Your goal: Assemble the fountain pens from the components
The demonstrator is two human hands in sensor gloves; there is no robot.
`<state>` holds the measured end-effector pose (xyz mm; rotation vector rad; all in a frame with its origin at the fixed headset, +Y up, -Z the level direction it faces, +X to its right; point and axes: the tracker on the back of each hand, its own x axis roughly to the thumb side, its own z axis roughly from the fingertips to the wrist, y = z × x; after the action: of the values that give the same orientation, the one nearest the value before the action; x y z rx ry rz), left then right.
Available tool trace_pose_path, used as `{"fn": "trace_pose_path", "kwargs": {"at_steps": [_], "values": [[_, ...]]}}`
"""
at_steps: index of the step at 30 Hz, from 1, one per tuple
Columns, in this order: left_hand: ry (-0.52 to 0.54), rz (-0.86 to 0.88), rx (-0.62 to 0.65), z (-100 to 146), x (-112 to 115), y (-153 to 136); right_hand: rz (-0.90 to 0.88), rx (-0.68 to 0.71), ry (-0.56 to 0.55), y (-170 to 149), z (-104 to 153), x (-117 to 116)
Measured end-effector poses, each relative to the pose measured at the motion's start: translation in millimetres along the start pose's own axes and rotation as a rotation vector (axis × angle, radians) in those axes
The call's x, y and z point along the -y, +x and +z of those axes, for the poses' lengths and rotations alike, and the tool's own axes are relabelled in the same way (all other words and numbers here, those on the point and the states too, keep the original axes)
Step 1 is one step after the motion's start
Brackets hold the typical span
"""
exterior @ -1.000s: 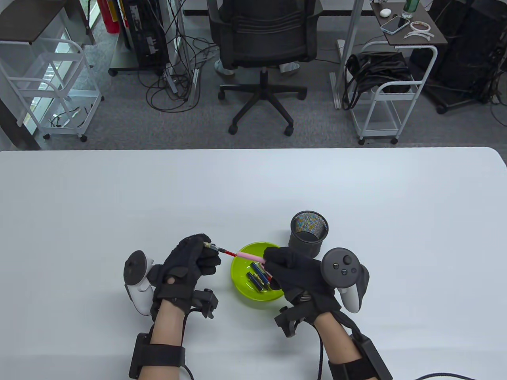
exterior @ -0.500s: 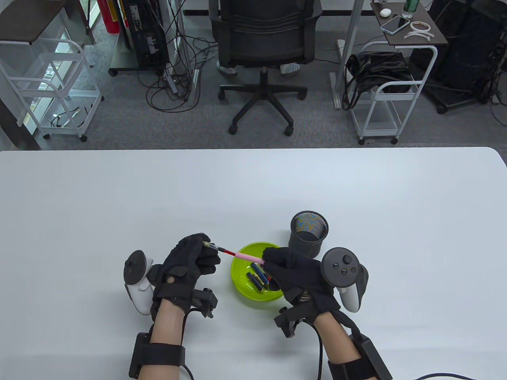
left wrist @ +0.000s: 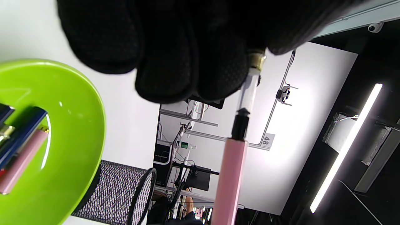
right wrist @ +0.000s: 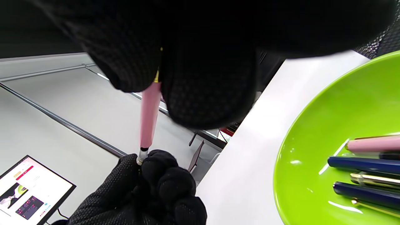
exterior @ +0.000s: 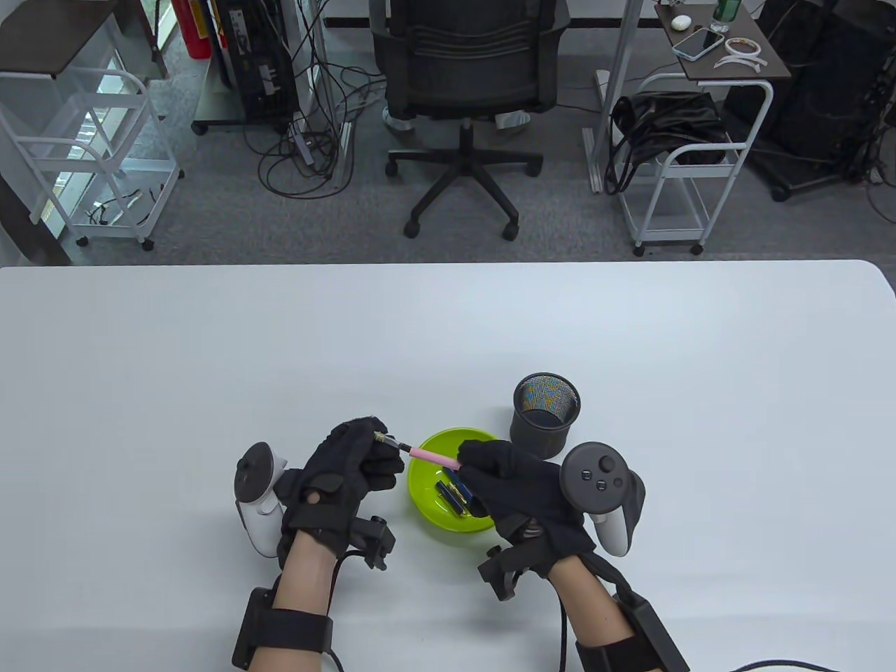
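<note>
My left hand [exterior: 378,451] pinches the pen's front section [exterior: 384,439], with its gold ring and a clear-and-black inner part. My right hand [exterior: 467,460] grips the pink barrel [exterior: 434,456] by its rear end. The barrel sits over the inner part, in line between the two hands above the left rim of the green bowl [exterior: 423,507]. In the left wrist view the barrel [left wrist: 231,181] meets the black collar below the clear part [left wrist: 248,93]. In the right wrist view the barrel [right wrist: 149,115] points down at my left hand [right wrist: 150,187].
The bowl holds blue pen parts [exterior: 453,495], also seen in the right wrist view [right wrist: 362,164] with a pink part [right wrist: 372,144]. A black mesh pen cup [exterior: 547,414] stands just behind the bowl to the right. White table stretches all around.
The hands have come closer together: the left moved right, the right slightly left. The pink barrel has slid over the red inner part, which no longer shows.
</note>
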<state>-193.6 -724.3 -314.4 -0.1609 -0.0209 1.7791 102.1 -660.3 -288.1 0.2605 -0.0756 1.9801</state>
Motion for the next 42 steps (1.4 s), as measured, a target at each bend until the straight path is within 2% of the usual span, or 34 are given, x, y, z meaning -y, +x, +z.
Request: {"fn": "trace_pose_path", "kwargs": {"at_steps": [10,16,17,23,32,42], "values": [[-0.091,-0.058,0.011,0.1,21.1,-1.7,-0.022,0.002,0.003,1.0,0.1,0.0],[-0.088,-0.053,0.005,1.0,22.8,-2.1,-0.055,0.013,0.037,1.2,-1.4,1.5],[-0.084,-0.062,0.003,0.9,22.3,-2.6,-0.037,0.015,0.062,2.1,-0.9,1.2],[-0.103,-0.057,0.002,-0.7,23.1,-3.4,0.026,0.027,0.052,5.5,0.4,-1.6],[-0.155,-0.061,0.029,-2.2,28.2,-2.8,-0.043,-0.09,0.03,-8.0,-2.0,3.8],[-0.231,-0.148,0.045,-3.2,37.5,-0.6,0.017,-0.186,-0.114,-12.9,-0.1,16.8]]}}
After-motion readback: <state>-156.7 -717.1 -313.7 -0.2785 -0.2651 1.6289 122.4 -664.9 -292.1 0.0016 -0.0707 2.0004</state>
